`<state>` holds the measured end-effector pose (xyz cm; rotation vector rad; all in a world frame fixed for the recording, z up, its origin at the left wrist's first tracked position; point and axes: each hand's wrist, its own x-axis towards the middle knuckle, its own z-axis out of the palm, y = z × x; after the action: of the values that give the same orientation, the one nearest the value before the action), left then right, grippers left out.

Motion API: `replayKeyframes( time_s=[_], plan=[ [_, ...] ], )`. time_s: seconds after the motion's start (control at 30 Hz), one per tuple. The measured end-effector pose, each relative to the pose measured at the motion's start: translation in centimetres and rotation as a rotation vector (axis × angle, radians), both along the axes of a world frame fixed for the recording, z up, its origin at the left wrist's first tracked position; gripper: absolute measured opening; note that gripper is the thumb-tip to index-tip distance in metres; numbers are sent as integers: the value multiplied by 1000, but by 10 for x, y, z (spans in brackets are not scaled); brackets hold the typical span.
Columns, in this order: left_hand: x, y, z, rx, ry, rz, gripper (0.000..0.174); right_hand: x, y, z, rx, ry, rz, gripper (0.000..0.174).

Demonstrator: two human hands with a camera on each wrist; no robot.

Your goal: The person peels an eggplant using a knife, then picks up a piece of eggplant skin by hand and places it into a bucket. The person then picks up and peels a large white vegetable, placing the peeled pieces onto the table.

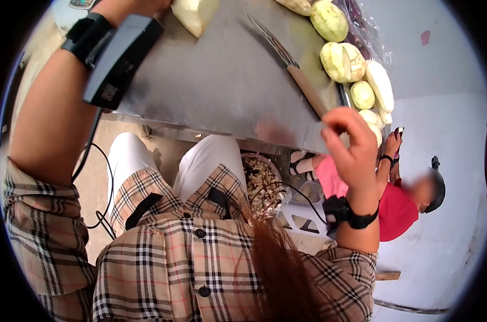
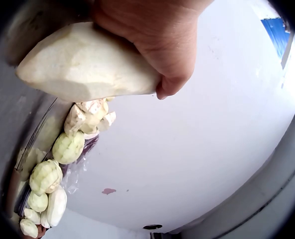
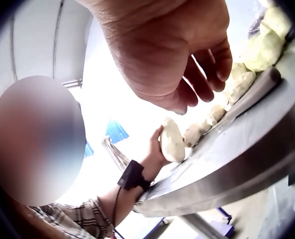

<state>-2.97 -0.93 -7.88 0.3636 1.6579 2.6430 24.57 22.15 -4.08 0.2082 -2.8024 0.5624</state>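
My left hand [image 2: 157, 40] grips a long peeled eggplant [image 2: 82, 64], pale cream with flat cut facets, raised over the metal table [image 1: 211, 80]. In the head view that eggplant shows at the top edge, with most of the hand cut off. Loosely curled fingers hang from my right hand [image 1: 353, 145], which has nothing in it. It hovers by the table's right edge, near the end of the brown knife handle [image 1: 308, 91]. The knife lies on the tabletop, its blade [image 1: 270, 40] pointing away from me.
Several peeled eggplants [image 1: 329, 21] line the table's far right side, beside a clear plastic bag [image 1: 380, 37]. Below the table edge stands a container of peelings [image 1: 265, 182]. Another person [image 1: 399, 214] in red sits at the right, near a pale wall [image 1: 436, 139].
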Motion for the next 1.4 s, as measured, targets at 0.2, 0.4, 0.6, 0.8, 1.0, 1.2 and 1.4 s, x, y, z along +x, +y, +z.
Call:
replayKeyframes(
  time_s=[0.2,0.4,0.6,0.8,1.0,1.2,1.4],
  plan=[
    [24,-3,8,86,66,29,53,-58,25,-5,325,-123,-189,42],
    [9,-3,2,5,194,-39,67,-77,31,-15,376,-181,-167,34],
    [12,-8,9,30,247,50,77,-79,41,-20,258,-88,-346,38],
    [6,-10,6,-98,345,213,86,-104,48,12,-662,103,-249,22],
    [18,-12,15,-150,422,194,95,-156,9,24,-1131,311,170,16],
    [17,-16,16,-243,615,293,94,-172,3,-9,-1169,245,353,17],
    [28,-10,22,-385,947,395,99,-166,5,-9,-1247,199,187,17]
  ],
)
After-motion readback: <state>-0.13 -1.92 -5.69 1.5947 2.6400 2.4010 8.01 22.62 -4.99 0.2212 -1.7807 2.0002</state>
